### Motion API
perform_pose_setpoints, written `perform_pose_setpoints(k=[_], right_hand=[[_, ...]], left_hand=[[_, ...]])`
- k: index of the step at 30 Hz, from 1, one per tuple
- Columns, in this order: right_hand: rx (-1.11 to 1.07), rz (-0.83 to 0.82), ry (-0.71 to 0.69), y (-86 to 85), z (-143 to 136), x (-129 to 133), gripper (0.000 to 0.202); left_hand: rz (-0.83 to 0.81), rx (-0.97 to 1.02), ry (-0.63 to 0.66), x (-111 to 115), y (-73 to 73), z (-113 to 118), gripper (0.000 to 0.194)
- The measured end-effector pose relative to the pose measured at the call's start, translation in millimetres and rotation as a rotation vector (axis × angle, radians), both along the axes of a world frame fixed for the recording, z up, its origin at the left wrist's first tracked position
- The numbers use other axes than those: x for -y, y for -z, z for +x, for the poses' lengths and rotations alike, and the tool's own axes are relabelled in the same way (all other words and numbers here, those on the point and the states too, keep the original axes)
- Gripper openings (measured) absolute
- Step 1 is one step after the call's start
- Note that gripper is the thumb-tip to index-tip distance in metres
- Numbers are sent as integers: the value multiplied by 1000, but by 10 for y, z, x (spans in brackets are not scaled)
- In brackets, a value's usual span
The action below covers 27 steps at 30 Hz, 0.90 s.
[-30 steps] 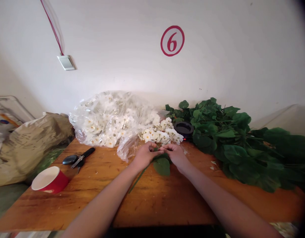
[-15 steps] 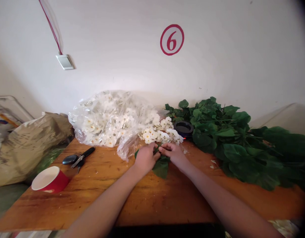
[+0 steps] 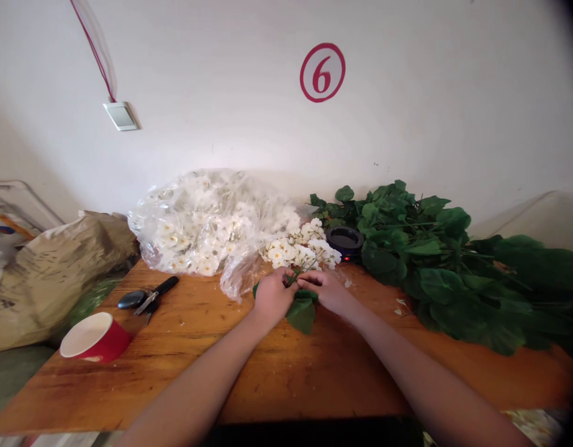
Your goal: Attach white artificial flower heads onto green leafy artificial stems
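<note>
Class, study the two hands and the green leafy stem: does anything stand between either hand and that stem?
Nothing visible does. The left hand holds the green leafy stem; the right hand is right at it, exact contact unclear. The white flowers lie beyond, not between.

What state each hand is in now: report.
Left hand: closed on a green leafy stem.
Right hand: fingers pinched together at that stem; whether they grip it cannot be told.
</note>
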State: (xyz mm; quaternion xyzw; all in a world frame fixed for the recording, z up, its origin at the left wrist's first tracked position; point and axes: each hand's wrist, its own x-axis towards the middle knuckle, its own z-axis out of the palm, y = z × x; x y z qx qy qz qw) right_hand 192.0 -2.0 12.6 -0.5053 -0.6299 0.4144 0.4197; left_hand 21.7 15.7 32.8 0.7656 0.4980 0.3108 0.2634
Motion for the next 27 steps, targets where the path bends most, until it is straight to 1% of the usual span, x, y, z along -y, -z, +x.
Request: perform_pose_setpoints(k=[4,7,12,15,20,24,27], right_hand=[[28,-11,14,-95,-10,37,32],[65,-35,15,-177,-17,94,36],[47,-103,-74,-261,-15,208,42],[57,-113,-113,-254,-1,236,43],[153,-72,-126,-167,-60,226,31],[186,-15,-107,-108,-202,253,25],[152,-36,-127,-137,-264,305,24]], left_hand=[[12,-56,-31,35,-31,10,15],[50,-103,-54,74,-68,12,18],[61,-150,-53,100,-82,9,19],[44,-133,-55,85,-66,10,19],[-26,-71,-41,68,-84,4,19],[-69,-172,-36,81,-156,-15,16],[-52,-241,-22,96,-198,-25,12]])
